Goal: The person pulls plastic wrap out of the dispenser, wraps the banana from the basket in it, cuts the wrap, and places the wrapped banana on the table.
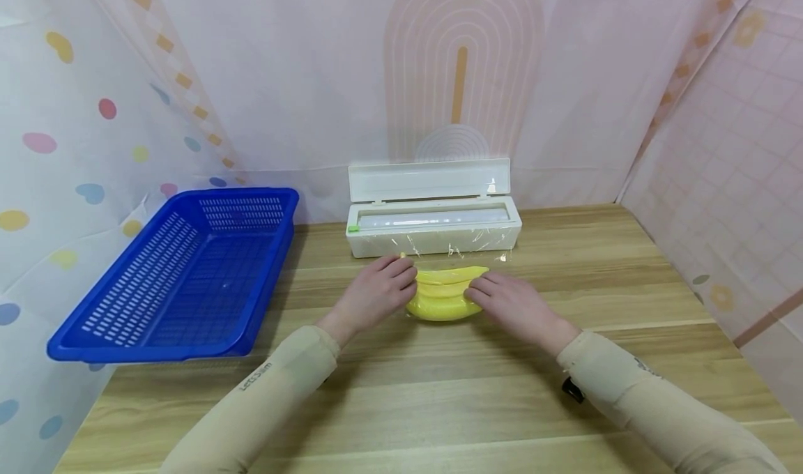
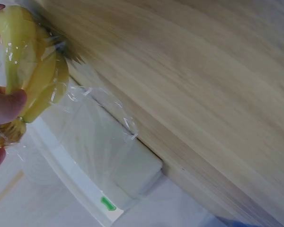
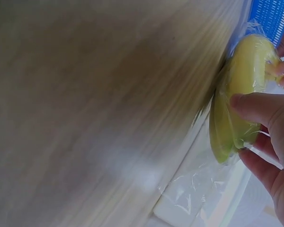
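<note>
Sleeved forearms (image 1: 270,394) angle in fwd, both hands (image 1: 376,291) (image 1: 516,307) gripping opp. ends of film-wrapped bananas (image 1: 442,298)

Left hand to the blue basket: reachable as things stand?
Probably yes: in the head view only tabletop shows between the left hand and the blue basket. But that hand grips the film-covered bananas, so it would likely have to release them or bring them along.

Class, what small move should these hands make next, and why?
Probably tuck the loose film around the bananas: the left hand and right hand hold them, but crinkled film sticks out beyond them.
</note>
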The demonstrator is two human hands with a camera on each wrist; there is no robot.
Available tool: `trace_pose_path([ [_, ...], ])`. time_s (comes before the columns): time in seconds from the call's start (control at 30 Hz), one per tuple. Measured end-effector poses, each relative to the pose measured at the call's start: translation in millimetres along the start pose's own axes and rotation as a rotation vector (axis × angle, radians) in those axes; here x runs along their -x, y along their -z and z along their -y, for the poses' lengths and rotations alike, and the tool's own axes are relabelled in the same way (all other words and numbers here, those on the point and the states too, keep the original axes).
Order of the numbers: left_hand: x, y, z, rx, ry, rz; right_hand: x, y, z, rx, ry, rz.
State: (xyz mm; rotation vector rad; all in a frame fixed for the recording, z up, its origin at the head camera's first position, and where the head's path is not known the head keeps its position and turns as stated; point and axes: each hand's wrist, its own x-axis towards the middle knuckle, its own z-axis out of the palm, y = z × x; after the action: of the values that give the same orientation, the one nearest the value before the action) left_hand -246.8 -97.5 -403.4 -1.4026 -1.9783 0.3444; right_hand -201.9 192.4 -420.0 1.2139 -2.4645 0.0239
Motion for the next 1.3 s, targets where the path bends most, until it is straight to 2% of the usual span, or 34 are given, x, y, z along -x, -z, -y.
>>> trace_pose_path([
  [0.33, 5.7, -8.7, 6.6, -0.022, -0.049, -0.055, -1, -1.1, -4, 0.009, 0.019, 0.01],
  [0.53, 6.4, -12.6, 7.8, -0.025, -0.045, -0.071, 1, -7.1, -11, -0.075, 0.018, -0.04],
  [0.83, 7.9, -11.9, 8.1, -0.025, -0.024, -0.058, 1, -5.7, -16, -0.199, -0.095, -0.031],
  [1.1, 10.8, -14.2, 9.2, 0.006, -0.002, -0.092, 2, -9.9, -20, -0.249, -0.112, -0.138],
  [1.3, 12.0, -18.1, 9.5, 0.044, 0.035, -0.101, 0, -7.6, -20, -0.306, -0.183, -0.116],
])
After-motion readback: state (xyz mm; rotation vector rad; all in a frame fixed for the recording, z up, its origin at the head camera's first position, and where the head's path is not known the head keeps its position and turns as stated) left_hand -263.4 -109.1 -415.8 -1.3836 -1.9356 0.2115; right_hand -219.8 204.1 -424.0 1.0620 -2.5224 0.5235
